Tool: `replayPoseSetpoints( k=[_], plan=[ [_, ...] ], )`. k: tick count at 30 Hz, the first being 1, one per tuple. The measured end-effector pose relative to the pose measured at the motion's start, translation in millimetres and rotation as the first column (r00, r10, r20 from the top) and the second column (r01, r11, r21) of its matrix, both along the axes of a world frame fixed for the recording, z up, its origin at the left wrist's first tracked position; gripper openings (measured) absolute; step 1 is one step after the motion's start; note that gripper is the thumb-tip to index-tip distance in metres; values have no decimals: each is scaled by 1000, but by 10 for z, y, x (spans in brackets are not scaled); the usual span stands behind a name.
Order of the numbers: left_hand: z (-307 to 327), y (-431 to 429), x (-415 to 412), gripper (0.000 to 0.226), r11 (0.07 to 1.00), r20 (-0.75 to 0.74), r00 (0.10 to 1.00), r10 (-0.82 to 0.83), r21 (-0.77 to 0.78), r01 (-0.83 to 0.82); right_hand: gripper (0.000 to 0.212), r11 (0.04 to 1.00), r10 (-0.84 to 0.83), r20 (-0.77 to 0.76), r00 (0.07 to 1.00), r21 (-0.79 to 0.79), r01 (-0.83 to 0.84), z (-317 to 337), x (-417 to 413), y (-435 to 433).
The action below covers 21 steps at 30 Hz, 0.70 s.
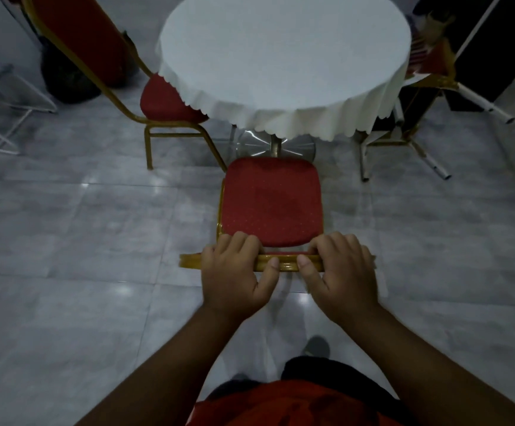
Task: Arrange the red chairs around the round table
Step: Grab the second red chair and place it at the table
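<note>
A red chair (271, 201) with a gold frame stands right in front of me, its seat facing the round table (284, 56), which is draped in a white cloth. The seat's front edge sits just short of the table's metal base (276, 144). My left hand (234, 272) and my right hand (339, 272) both grip the gold top rail of this chair's back, side by side. A second red chair (170, 99) stands at the table's left, its seat partly under the cloth. A third red chair (434, 59) shows at the right, mostly hidden by the table.
The floor is glossy grey tile (81, 241). White metal stand legs (477, 103) slant across the right side beside a dark panel. A dark bag (65, 78) and a white wire frame (10, 103) lie at the left. My feet show at the bottom.
</note>
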<state>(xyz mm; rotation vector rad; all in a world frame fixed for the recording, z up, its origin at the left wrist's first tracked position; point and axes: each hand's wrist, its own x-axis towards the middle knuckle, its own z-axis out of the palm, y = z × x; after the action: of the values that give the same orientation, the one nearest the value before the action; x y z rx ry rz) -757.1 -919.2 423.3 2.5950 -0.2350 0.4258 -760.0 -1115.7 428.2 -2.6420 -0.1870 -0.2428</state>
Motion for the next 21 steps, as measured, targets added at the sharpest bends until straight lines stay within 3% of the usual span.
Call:
replayPoseSetpoints(
  k=[10,21],
  plan=[
    [9,-152,693,34,993,-2,995,99,63,-98,42,999,-9,4,1000,-39,9,-54,725,-90],
    [-6,-98,986,38,997,1,999,54,55,-54,43,998,-44,42,998,-49,46,-46,971,-45]
  ],
)
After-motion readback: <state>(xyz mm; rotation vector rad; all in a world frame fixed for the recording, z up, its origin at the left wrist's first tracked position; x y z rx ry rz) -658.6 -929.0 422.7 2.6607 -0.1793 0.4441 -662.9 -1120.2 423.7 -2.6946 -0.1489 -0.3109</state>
